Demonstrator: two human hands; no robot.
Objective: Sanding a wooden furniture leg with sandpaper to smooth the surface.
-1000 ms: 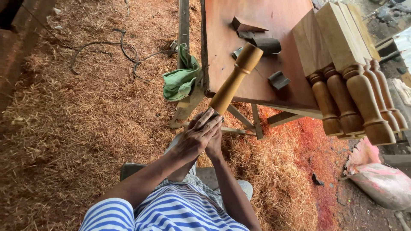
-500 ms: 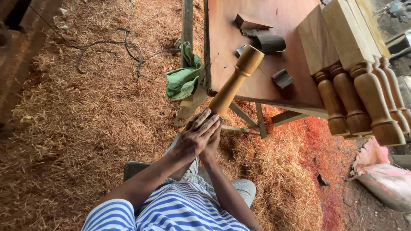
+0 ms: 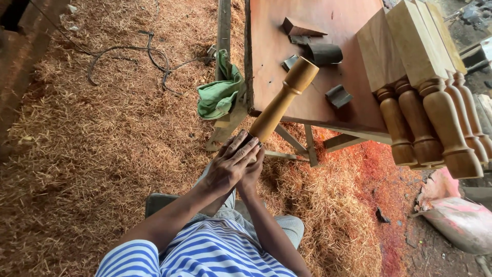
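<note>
1. Wooden turned leg (image 3: pixel 281 102) gripped at lower end; L hand (image 3: pixel 231 166) laid over it on top, fingers flat, R hand (image 3: pixel 252 172) wrapped beneath, mostly hidden.
2. Leg's long axis runs up-right, away from hands; top end over red-brown table (image 3: pixel 277 31).
3. Beyond: finished legs (image 3: pixel 425 118) w/ square tops, green cloth (image 3: pixel 219 95), wood shavings (image 3: pixel 92 154).

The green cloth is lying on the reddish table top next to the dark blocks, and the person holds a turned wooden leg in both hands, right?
Not quite. The head view shows the green cloth hanging beside the table, off its edge. Both the left hand and right hand do hold the turned wooden leg.
</note>
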